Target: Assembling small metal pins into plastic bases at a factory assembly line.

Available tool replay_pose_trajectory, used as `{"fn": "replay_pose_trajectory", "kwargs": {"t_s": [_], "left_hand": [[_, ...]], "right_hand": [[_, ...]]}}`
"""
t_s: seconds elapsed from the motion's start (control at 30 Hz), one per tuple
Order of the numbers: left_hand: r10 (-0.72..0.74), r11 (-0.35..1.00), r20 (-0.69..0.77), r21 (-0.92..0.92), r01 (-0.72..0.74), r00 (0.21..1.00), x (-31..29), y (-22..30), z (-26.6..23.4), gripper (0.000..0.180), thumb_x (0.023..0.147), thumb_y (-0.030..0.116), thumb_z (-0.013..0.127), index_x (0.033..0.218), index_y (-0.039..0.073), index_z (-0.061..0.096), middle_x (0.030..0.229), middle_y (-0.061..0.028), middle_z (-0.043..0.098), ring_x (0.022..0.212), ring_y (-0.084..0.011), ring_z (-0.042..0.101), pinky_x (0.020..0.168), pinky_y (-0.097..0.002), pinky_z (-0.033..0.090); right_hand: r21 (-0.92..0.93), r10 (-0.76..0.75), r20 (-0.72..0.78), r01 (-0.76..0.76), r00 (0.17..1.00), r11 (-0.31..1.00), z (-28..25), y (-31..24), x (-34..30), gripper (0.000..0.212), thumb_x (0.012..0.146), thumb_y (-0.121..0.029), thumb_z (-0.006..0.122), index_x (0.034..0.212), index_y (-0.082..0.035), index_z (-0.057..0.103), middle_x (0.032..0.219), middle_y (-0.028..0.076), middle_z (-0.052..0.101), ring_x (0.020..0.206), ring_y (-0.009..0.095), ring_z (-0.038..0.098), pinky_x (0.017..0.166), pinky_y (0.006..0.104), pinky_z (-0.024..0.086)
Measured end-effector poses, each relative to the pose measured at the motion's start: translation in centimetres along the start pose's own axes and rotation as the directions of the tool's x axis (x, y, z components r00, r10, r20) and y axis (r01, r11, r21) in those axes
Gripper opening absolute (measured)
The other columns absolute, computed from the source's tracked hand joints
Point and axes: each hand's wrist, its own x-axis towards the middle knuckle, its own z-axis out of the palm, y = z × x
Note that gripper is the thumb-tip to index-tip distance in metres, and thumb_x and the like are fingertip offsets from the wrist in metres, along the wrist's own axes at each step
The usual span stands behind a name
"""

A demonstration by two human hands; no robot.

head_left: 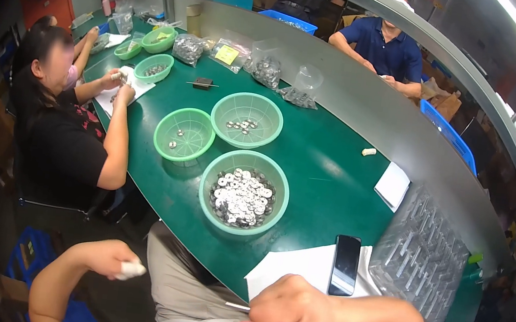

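My right hand (291,313) is closed in a fist above my lap at the table's front edge. A thin, pale, rod-like piece (237,306) sticks out from its left side; the rest of it is hidden in the fingers. Off the table to the left, my left hand (107,260) hangs with its fingers curled together and white covers (132,269) on the fingertips. Whatever it may hold cannot be made out. A green basket (202,209) heaped with small round metal parts (244,198) stands on the table ahead of both hands.
Two more green baskets (279,115) (162,125) hold a few metal parts. A black phone (345,266) lies on white paper (291,261); stacked clear trays (419,261) stand at right. A co-worker (62,130) sits at left, another (384,51) beyond the metal partition (355,102).
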Motion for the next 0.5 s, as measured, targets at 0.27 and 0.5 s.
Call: {"fn": "replay_pose_trajectory", "kwargs": {"t_s": [0.27, 0.5], "left_hand": [[0.314, 0.935, -0.439, -0.014, -0.355, 0.842, 4.7, 6.1, -0.9, 0.030, 0.098, 0.026, 0.067, 0.077, 0.005, 0.060, 0.061, 0.0030, 0.053, 0.057, -0.0048, 0.045, 0.051, -0.0256, 0.038], [0.305, 0.915, -0.631, -0.013, -0.402, 0.714, 9.6, 9.9, -7.0, 0.029, 0.099, 0.028, 0.064, 0.080, 0.007, 0.059, 0.063, 0.0019, 0.056, 0.051, -0.0061, 0.046, 0.049, -0.0236, 0.037]], "right_hand": [[0.027, -0.065, -0.174, 0.071, 0.983, 0.997, 0.0, 2.0, 5.2, 0.042, 0.094, -0.010, 0.065, 0.059, -0.003, 0.042, 0.051, 0.010, 0.042, 0.043, 0.029, 0.043, 0.044, 0.0405, 0.033], [-0.191, -0.023, 0.124, 0.047, 0.992, 0.980, 0.8, 2.0, 6.7, 0.031, 0.096, -0.021, 0.064, 0.073, -0.003, 0.053, 0.053, 0.014, 0.051, 0.052, 0.036, 0.056, 0.049, 0.0442, 0.041]]}}
